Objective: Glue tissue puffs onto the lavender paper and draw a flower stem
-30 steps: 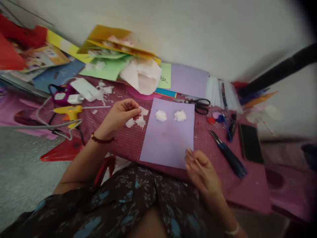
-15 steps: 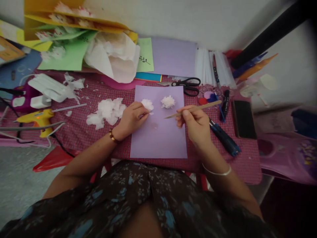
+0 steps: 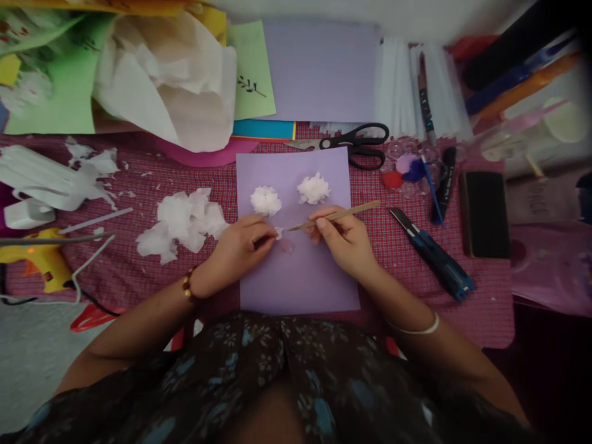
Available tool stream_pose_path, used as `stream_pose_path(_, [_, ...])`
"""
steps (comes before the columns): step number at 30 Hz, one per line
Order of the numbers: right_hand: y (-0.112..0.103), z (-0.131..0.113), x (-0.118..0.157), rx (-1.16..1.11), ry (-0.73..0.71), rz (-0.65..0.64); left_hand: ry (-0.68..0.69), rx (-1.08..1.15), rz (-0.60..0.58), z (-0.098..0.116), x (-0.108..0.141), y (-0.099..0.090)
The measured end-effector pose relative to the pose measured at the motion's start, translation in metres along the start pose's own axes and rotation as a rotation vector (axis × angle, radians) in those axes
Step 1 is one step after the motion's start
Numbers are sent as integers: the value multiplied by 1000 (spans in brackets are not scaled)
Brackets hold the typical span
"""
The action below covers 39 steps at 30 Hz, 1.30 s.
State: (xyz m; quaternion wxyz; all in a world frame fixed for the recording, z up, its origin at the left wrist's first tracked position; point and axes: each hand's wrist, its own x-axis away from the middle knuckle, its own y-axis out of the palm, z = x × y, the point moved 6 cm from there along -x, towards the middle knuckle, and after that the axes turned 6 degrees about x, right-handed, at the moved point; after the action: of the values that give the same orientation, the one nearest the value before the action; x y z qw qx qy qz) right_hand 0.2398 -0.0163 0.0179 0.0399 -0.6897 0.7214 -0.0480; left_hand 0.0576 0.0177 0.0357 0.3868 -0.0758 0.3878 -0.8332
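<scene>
A purple sheet (image 3: 300,280) lies on the checked cloth, with two white paper flowers, the left one (image 3: 266,201) and the right one (image 3: 313,189), near its top. My left hand (image 3: 243,243) pinches a small white paper piece (image 3: 279,233) just below the left flower. Between the fingers of my right hand (image 3: 341,237) is a pointed wooden stick (image 3: 354,211), its tip close to that piece. A small glossy spot (image 3: 287,246) shows on the sheet below the tip. White tissue pieces (image 3: 185,221) lie left of the sheet.
Black scissors (image 3: 356,145) rest beyond the sheet's top right corner. A blue cutter (image 3: 435,256) and a dark phone-like object (image 3: 485,214) lie at the right. At the left are a yellow glue gun (image 3: 44,256) and a white power adapter (image 3: 44,176). Crumpled white paper (image 3: 176,80) sits behind.
The view has shifted closer to the table. My left hand has moved down off the left flower and now shows a small paper piece. The stick's tip has come left, near it.
</scene>
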Motion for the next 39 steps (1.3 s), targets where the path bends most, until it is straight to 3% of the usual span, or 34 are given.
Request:
stream_pose_path(8, [-1,-4,2,94,-10,-12,47,-47,-20,6,5,1])
stream_pose_path(20, [4,-11,4,304,-172,-103,75,-13,-33,10,7,6])
stream_pose_path(39, [11,-16,3,423,-259,-197,-24,25,-46,2,-3,9])
